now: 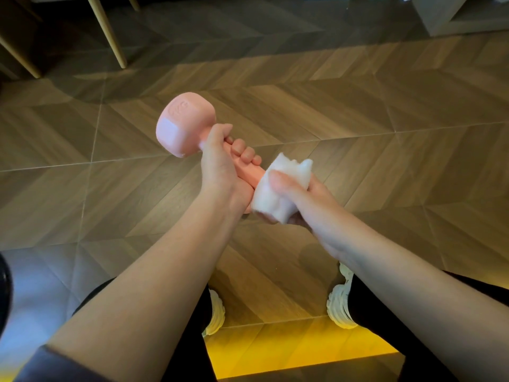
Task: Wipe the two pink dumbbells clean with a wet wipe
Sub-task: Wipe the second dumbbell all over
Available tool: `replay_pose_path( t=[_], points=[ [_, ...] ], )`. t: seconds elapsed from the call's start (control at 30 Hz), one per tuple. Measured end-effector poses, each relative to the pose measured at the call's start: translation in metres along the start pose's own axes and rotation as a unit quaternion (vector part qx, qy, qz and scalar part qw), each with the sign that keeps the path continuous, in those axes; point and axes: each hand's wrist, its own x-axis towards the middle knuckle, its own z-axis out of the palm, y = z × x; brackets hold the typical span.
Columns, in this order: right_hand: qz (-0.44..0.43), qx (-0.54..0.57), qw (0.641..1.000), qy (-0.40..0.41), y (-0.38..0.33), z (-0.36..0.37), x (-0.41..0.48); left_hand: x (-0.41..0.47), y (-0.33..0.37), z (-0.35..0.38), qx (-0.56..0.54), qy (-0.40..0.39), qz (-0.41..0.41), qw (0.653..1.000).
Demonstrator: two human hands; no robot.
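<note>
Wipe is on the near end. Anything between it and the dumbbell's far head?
Yes: the left hand grips the handle of the pink dumbbell, between the wet wipe held by the right hand and the far head, covering that stretch. Nothing else visible is in the way.

Wood-look floor [358, 106] tiles laid in a chevron pattern fill the view. 3 pale wooden furniture legs [110, 31] slant at the upper left, and a grey cabinet [451, 15] sits at the upper right. Below, 2 chunky white shoes [340, 307] show beside black trousers [187, 354], with a yellow glow [275, 351] on the floor between them
</note>
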Motion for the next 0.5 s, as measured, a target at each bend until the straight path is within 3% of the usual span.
replay_pose_path(
  t=[0.17,0.27,0.33,0.5],
  points=[
    [0.062,0.058,0.996,-0.024,0.0,-0.015,-0.001,0.002,0.004,0.002,-0.009,-0.008,-0.001,1.0],
    [0.062,0.134,0.987,-0.062,0.002,-0.022,-0.005,0.002,0.008,0.001,-0.013,0.006,-0.011,1.0],
    [0.042,0.124,0.988,-0.077,0.004,-0.023,-0.007,0.003,0.006,0.0,-0.003,0.025,-0.017,1.0],
    [0.04,0.092,0.995,-0.014,0.01,-0.015,-0.007,0.002,-0.001,-0.003,0.021,0.036,-0.029,0.999]
  ],
)
